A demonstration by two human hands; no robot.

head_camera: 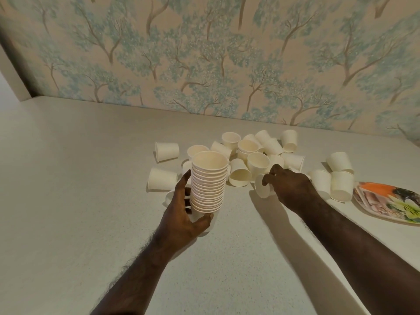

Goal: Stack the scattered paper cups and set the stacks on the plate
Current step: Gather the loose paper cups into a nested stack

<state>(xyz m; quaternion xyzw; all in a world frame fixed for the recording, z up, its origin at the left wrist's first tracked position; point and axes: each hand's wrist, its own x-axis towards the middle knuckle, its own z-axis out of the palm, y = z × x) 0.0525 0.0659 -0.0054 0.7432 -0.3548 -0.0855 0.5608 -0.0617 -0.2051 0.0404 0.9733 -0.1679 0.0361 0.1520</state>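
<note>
Curled fingers and thumb of the left hand [181, 214] wrap the lower part of a tall nested stack of white paper cups [208, 185], held upright with its open mouth up, above the pale speckled countertop [68, 201]. Just beyond and to the right, the right hand [287, 183] closes thumb and fingertips on a single white paper cup lying on its side [261, 189]. To do this step well, that cup should probably be turned base-down, lined up over the stack's mouth and pressed in lightly, while the left hand keeps the column straight. Farther back, a loose heap of white paper cups [250, 155] lies scattered, some upright, some tipped. Off to the right, the flower-printed oval plate [386, 203] carries no stack yet. Tree-patterned wallpaper [204, 53] rises behind.
</note>
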